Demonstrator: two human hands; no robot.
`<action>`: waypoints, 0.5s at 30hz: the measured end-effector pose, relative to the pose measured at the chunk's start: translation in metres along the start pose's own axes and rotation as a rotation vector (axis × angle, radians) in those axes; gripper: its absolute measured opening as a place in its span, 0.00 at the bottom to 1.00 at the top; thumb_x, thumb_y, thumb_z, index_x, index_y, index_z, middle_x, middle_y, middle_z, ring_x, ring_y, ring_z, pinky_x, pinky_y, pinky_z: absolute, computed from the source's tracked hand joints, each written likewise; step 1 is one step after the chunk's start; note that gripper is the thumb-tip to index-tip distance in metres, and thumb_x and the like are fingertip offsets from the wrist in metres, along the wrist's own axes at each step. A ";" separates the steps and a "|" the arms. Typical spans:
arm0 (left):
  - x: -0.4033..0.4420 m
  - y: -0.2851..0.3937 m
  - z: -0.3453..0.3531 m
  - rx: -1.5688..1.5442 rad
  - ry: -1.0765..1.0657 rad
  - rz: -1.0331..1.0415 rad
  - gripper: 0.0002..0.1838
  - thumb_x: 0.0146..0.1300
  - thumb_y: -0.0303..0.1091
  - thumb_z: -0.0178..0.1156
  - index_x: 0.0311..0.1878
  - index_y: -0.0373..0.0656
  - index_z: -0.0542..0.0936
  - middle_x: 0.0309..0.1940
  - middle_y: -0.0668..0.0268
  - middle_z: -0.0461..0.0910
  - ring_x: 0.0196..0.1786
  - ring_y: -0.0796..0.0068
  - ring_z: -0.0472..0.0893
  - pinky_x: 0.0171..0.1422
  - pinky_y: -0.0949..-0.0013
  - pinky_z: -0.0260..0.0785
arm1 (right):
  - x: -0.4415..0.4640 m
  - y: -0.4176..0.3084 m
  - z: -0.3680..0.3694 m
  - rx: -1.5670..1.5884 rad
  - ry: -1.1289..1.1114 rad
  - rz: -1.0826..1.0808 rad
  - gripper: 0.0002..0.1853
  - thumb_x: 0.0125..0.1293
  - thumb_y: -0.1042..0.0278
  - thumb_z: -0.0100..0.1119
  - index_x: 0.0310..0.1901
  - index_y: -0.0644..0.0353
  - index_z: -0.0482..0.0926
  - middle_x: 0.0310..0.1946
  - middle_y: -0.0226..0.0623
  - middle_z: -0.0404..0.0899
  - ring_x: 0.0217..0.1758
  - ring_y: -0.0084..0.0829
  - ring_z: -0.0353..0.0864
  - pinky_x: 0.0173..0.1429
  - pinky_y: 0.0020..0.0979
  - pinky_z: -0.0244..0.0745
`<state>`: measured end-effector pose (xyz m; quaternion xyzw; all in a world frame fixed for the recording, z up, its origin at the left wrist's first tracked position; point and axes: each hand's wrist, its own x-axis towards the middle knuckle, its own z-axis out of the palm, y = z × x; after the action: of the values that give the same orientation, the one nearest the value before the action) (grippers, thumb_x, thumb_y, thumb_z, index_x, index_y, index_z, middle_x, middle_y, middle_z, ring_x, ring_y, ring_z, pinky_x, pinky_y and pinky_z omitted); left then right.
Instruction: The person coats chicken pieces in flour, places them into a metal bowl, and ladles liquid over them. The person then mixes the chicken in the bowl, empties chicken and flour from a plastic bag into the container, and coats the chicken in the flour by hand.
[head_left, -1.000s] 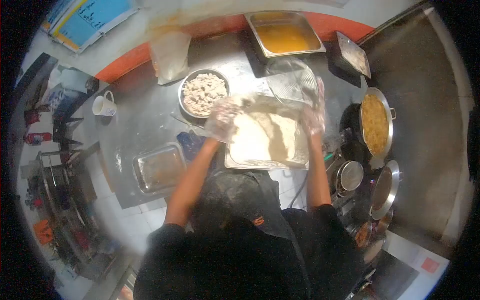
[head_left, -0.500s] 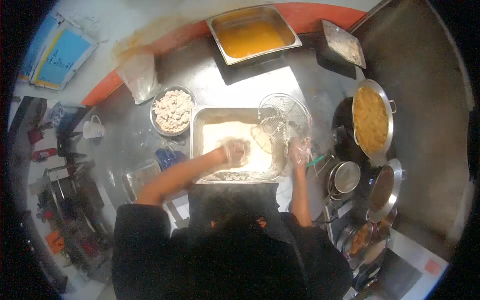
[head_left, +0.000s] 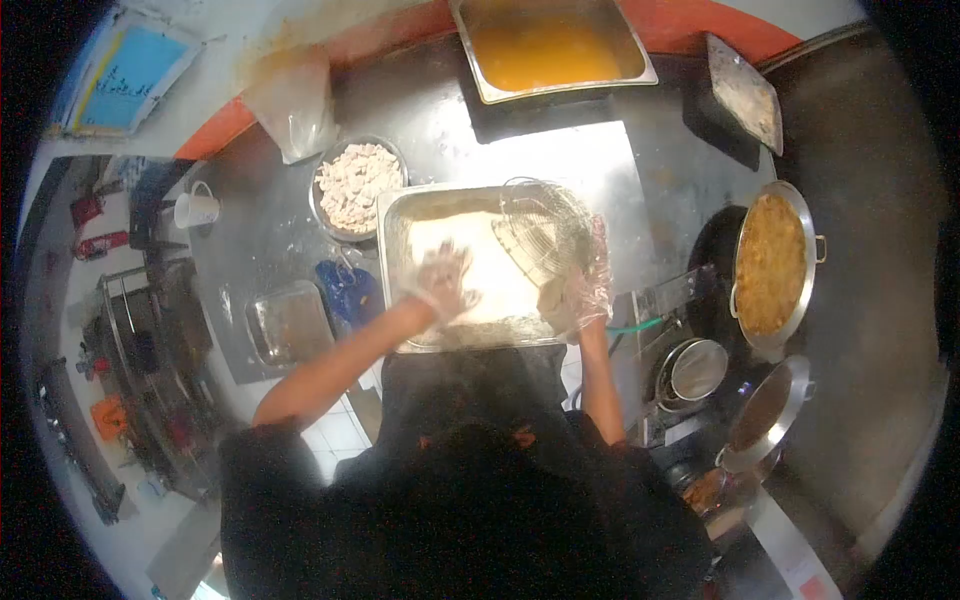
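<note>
Your left hand, in a clear plastic glove, has its fingers spread apart over the loose white powder in the deep rectangular steel tray. Nothing shows gripped in it; whether the fingertips touch the powder, you cannot tell from this blurred view. Your right hand, also in clear plastic, is at the tray's right side, with the fingers bent beside the round wire-mesh skimmer. The shiny glove hides whether they are clamped on the skimmer or on the tray's rim. The skimmer's mesh sits over the right part of the powder. The tray is directly in front of your body, with the round steel bowl of pale, chunky pieces just beyond its far left corner and the crumpled blue plastic bundle near its left wall.
</note>
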<state>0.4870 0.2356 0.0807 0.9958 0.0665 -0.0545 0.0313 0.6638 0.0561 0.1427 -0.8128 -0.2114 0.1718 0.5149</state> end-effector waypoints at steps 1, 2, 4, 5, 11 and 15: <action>0.018 -0.003 -0.007 -0.005 -0.005 -0.008 0.38 0.60 0.58 0.38 0.64 0.37 0.53 0.65 0.51 0.49 0.68 0.59 0.49 0.71 0.61 0.39 | 0.000 0.005 0.002 0.044 0.028 -0.021 0.34 0.53 0.82 0.41 0.64 0.57 0.51 0.63 0.43 0.55 0.66 0.35 0.56 0.66 0.29 0.51; 0.041 -0.008 -0.016 -0.092 -0.219 -0.048 0.37 0.60 0.58 0.37 0.64 0.38 0.51 0.66 0.52 0.48 0.68 0.59 0.48 0.71 0.62 0.38 | 0.002 -0.004 -0.001 0.035 0.020 -0.013 0.34 0.52 0.82 0.41 0.64 0.58 0.51 0.63 0.43 0.54 0.66 0.36 0.55 0.67 0.29 0.50; 0.043 -0.005 -0.016 -0.182 -0.439 -0.074 0.37 0.61 0.58 0.36 0.65 0.39 0.50 0.66 0.54 0.47 0.69 0.60 0.46 0.71 0.62 0.37 | 0.002 -0.017 -0.005 -0.040 0.003 0.011 0.34 0.52 0.82 0.41 0.64 0.59 0.52 0.64 0.44 0.54 0.66 0.36 0.54 0.67 0.29 0.50; 0.032 0.002 -0.013 -0.203 -0.428 0.006 0.36 0.61 0.57 0.36 0.64 0.40 0.53 0.65 0.54 0.50 0.67 0.60 0.50 0.70 0.62 0.39 | 0.001 -0.017 -0.006 -0.044 0.008 0.017 0.34 0.52 0.82 0.41 0.64 0.59 0.52 0.64 0.44 0.54 0.66 0.36 0.54 0.67 0.29 0.50; 0.012 -0.018 -0.016 -0.251 -0.788 0.122 0.28 0.60 0.53 0.38 0.54 0.40 0.68 0.53 0.53 0.66 0.55 0.60 0.66 0.63 0.62 0.55 | -0.007 -0.035 0.000 -0.387 -0.236 0.010 0.33 0.57 0.79 0.41 0.65 0.45 0.49 0.66 0.40 0.48 0.68 0.37 0.50 0.69 0.31 0.49; 0.003 -0.008 -0.039 -0.168 -0.412 0.026 0.30 0.61 0.53 0.39 0.53 0.35 0.67 0.47 0.50 0.71 0.50 0.54 0.70 0.58 0.61 0.62 | -0.017 -0.033 0.024 -0.779 -0.546 0.068 0.32 0.59 0.69 0.40 0.65 0.35 0.47 0.68 0.37 0.41 0.69 0.43 0.45 0.70 0.37 0.46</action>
<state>0.4927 0.2462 0.1183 0.9582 0.0504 -0.2509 0.1278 0.6318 0.0786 0.1641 -0.8770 -0.3609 0.3036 0.0916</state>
